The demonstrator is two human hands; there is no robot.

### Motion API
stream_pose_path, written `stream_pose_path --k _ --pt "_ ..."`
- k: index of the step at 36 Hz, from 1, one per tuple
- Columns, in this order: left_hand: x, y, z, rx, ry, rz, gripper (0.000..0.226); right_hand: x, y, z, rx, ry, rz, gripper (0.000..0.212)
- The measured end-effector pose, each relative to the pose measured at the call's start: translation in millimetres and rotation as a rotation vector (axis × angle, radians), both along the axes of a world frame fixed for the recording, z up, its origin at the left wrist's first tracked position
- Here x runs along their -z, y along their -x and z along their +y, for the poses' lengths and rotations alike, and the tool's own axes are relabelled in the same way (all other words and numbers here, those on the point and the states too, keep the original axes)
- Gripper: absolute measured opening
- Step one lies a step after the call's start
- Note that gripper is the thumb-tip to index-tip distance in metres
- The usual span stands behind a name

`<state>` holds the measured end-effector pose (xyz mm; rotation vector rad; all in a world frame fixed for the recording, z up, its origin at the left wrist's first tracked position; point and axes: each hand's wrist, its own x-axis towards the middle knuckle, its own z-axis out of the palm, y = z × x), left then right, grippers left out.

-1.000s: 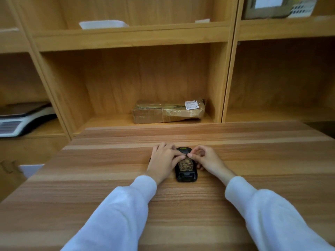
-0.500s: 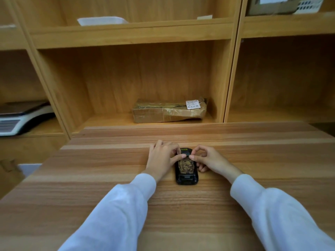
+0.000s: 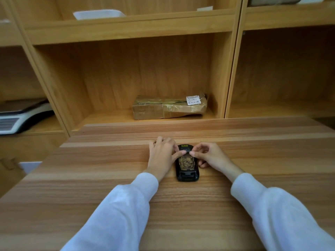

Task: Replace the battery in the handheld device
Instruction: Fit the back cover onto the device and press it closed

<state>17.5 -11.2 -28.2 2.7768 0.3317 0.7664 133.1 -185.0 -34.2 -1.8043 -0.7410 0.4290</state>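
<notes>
A black handheld device (image 3: 187,173) lies flat on the wooden table (image 3: 108,178), back side up, with a brownish patterned panel in its middle and a yellow label at its far end. My left hand (image 3: 162,156) rests on the table against the device's left side, its thumb pressed on the upper part of the back. My right hand (image 3: 208,156) sits at the right side, thumb and forefinger pinched at the same spot, touching the left thumb. Whether a battery is in place is hidden by the fingers and the panel.
Wooden shelving stands behind the table. A taped cardboard parcel (image 3: 169,107) lies in the middle compartment. A weighing scale (image 3: 20,115) sits in the left compartment, a white tray (image 3: 98,14) on the shelf above. Both white sleeves reach over the near half of the table.
Both hands stay on the device with thumbs meeting on its upper back. The view has tilted slightly, so shelves sit a little higher. The device has not visibly moved.
</notes>
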Motion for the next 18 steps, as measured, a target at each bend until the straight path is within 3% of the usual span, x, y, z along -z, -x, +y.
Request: stream_pose_path --k 7,18 --pt "1 3 -9 -0.053 0.026 0.02 0.029 1 6 0 0.047 0.008 -0.047 0.014" --pt "-17 26 11 0.06 0.117 0.144 0.027 -9 11 -8 0.033 0.063 -0.066 0.011"
